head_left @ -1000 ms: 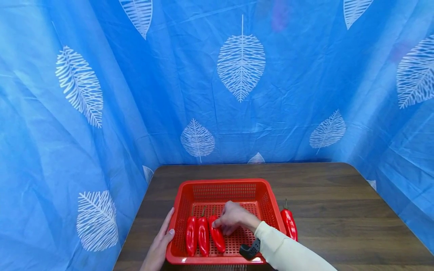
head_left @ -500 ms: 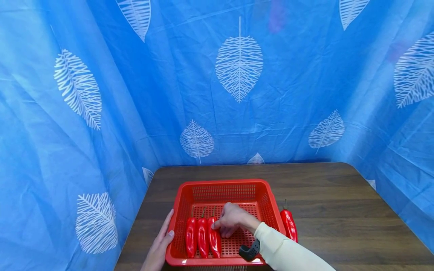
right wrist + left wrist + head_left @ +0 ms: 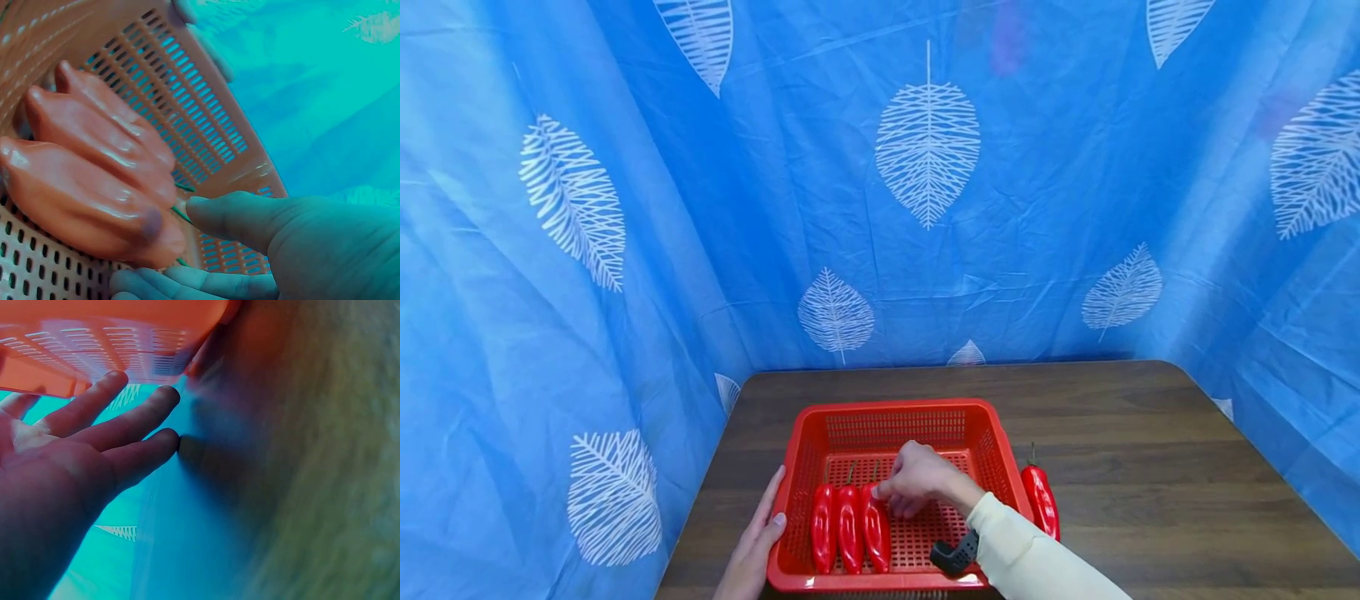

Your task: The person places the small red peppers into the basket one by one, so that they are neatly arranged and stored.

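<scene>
Three glossy red chili peppers with thin green stems lie side by side in a red plastic basket (image 3: 891, 578), stems pointing away: the left pepper (image 3: 823, 528), the middle pepper (image 3: 850, 530) and the right pepper (image 3: 877, 533). My right hand (image 3: 917, 482) is at the stem end of the right pepper. In the right wrist view its thumb (image 3: 231, 215) and fingers (image 3: 162, 282) stand apart around that end, without curling tight on it. My left hand (image 3: 754, 537) rests along the basket's left side, its fingers (image 3: 134, 425) straight and spread below the rim.
Another red chili pepper (image 3: 1041, 502) lies on the brown wooden table (image 3: 1150, 467), just right of the basket. A blue curtain (image 3: 760, 208) with white leaf prints surrounds the table at the back and sides. My right forearm crosses the basket's near right corner.
The right pepper, tilted a second ago, now lies parallel to the other two and closer to them. My right hand has shifted slightly toward the stem end. My left hand stays at the basket's side.
</scene>
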The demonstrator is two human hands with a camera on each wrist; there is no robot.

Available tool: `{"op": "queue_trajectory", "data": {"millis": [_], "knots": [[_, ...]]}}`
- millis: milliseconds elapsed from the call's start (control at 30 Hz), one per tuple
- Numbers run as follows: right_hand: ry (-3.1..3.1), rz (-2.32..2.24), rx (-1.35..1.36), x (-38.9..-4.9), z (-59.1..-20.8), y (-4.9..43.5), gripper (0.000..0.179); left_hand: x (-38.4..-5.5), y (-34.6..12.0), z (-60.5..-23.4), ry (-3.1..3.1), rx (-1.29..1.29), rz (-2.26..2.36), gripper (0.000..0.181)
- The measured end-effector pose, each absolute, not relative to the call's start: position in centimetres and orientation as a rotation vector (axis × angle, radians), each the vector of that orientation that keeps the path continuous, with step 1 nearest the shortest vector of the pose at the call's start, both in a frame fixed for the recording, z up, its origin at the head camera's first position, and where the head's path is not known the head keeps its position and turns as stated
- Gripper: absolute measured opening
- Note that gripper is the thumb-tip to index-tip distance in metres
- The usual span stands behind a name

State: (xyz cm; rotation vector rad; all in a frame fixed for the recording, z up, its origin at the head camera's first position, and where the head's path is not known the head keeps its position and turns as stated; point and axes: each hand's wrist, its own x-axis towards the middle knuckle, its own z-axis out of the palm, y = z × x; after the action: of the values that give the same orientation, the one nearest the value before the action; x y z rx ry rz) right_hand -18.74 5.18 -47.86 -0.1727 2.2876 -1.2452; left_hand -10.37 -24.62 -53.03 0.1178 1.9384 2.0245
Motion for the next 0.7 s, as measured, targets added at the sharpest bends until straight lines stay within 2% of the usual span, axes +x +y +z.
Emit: {"op": "queue_trajectory", "data": {"millis": [300, 700], "knots": [[2.246, -1.291, -0.272, -18.9, -46.5, 6.4, 0.022, -10.3, -24.7, -53.2, 1.941, 0.139, 2.036, 0.074], [2.144, -1.427, -0.324, -18.9, -44.4, 10.2, 0.03, -10.4, -24.7, -53.4, 1.916, 0.161, 2.036, 0.075]]}}
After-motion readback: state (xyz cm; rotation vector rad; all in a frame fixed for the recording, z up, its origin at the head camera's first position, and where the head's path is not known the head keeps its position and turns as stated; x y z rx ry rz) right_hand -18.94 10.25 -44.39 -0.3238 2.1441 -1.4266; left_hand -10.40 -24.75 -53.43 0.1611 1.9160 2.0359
